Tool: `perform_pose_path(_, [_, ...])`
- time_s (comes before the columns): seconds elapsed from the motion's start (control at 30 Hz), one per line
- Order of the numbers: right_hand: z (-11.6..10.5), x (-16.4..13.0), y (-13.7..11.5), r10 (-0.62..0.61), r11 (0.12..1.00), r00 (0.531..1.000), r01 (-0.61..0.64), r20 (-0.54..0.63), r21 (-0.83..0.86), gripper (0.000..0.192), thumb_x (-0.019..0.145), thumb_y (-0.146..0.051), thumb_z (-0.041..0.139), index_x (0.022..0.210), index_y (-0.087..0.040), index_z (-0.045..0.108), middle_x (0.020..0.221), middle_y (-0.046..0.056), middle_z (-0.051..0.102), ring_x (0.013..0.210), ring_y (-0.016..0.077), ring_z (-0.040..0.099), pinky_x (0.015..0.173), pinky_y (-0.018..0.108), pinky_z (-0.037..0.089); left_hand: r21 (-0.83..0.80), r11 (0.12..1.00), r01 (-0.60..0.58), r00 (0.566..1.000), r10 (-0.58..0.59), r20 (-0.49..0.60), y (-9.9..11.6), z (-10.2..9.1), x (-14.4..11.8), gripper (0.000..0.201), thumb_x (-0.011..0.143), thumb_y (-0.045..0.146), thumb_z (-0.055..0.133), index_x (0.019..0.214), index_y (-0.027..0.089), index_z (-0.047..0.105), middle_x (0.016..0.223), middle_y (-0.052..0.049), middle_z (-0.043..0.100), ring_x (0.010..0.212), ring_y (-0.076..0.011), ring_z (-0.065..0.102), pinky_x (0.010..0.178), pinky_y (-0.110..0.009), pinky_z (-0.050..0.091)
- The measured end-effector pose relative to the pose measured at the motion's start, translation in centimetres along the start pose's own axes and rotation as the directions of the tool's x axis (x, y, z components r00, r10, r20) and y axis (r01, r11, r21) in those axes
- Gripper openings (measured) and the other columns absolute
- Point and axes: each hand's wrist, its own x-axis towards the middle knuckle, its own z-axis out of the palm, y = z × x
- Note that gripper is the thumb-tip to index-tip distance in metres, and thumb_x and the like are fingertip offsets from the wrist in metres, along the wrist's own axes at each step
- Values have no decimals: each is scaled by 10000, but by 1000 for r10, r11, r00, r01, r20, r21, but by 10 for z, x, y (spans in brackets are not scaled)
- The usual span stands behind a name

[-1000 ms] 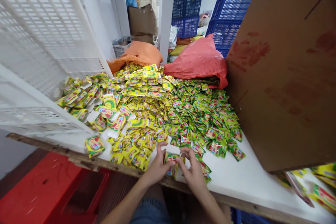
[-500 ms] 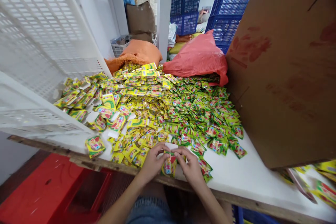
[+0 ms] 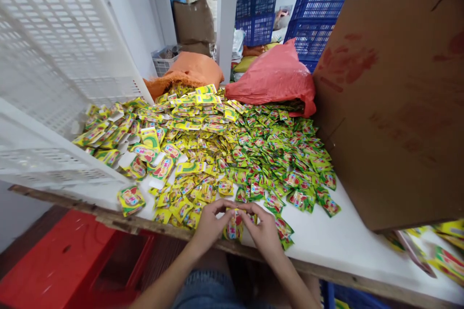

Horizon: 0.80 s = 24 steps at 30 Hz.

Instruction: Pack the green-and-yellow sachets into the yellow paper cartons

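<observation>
A small yellow-green candy box point(image 3: 234, 228) with a red fruit print is held upright at the table's front edge. My left hand point(image 3: 212, 224) grips its left side, the thumb on the front and the fingers curled over the top. From the right, my right hand point(image 3: 261, 227) pinches it the same way, and both sets of fingertips meet at the top end. Just beyond my hands lie yellow packets point(image 3: 181, 207) and, to the right, a spread of green packets point(image 3: 282, 174). Similar boxes with white open flaps point(image 3: 163, 168) are heaped at the left.
A white perforated crate point(image 3: 68, 58) leans in from the left. On the right stands a large cardboard box point(image 3: 391, 106). Orange point(image 3: 195, 67) and red sacks point(image 3: 275, 77) lie behind the heap; blue crates point(image 3: 255, 9) are stacked further back. A red stool point(image 3: 54, 260) sits below left.
The white flap at the top of the box, visible before between my fingers, is now folded down out of sight. My fingers have closed together over that end.
</observation>
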Motion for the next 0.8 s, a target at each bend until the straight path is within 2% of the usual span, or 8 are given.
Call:
perform_pose_path(0.17, [1, 6, -4, 31, 999, 1000, -31, -1, -24, 227, 827, -370, 497, 823, -192, 638, 781, 39, 667, 703, 176, 596, 659, 280, 466, -11, 997, 73, 997, -73, -32, -5, 2, 8, 134, 711, 263, 636, 766, 151, 683, 742, -41, 681, 701, -169, 602, 682, -259, 455])
perform_pose_path(0.33, [4, 9, -8, 69, 998, 997, -69, -42, -2, 205, 829, -367, 502, 798, -196, 612, 739, 14, 656, 655, 156, 591, 631, 253, 452, -25, 998, 52, 999, -52, -11, -5, 2, 15, 155, 735, 289, 621, 761, 144, 667, 717, -33, 660, 688, -158, 593, 666, -245, 456])
perform_pose_path(0.5, [4, 0, -1, 54, 998, 997, -53, -49, 26, 206, 839, -352, 494, 843, -195, 627, 826, 39, 666, 786, 185, 606, 721, 283, 465, 4, 1000, 18, 999, -19, 41, -5, -5, 10, 193, 778, 314, 584, 818, 162, 695, 805, -50, 690, 787, -184, 619, 752, -274, 461])
perform_pose_path(0.6, [11, -10, 7, 43, 998, 997, -39, -71, 59, 215, 835, -336, 498, 917, -200, 643, 906, 56, 670, 871, 202, 605, 792, 321, 472, -8, 999, 36, 997, -36, 66, -12, -8, 1, 213, 771, 314, 597, 892, 175, 702, 895, -60, 703, 869, -205, 624, 820, -305, 457])
perform_pose_path(0.7, [18, -12, 6, 51, 995, 996, -44, -78, 92, 225, 830, -330, 501, 938, -198, 649, 917, 63, 674, 874, 206, 613, 797, 331, 483, 22, 999, 36, 997, -38, 74, -17, -7, -6, 221, 769, 308, 600, 919, 179, 700, 920, -62, 704, 884, -209, 624, 826, -310, 462])
perform_pose_path(0.77, [9, -11, -1, 35, 996, 996, -29, -77, 86, 237, 833, -337, 487, 930, -204, 656, 907, 63, 676, 865, 206, 618, 784, 323, 491, 77, 997, 10, 997, -16, 79, -16, -9, -6, 238, 781, 311, 585, 960, 187, 681, 952, -64, 691, 872, -201, 624, 803, -300, 472])
perform_pose_path(0.8, [-3, -12, -4, 23, 998, 997, -18, -77, 58, 242, 831, -345, 482, 925, -212, 661, 911, 63, 676, 864, 208, 619, 777, 317, 494, 120, 993, -16, 997, 7, 80, -13, -14, -4, 260, 790, 310, 575, 1008, 195, 657, 992, -67, 677, 880, -196, 620, 797, -296, 475])
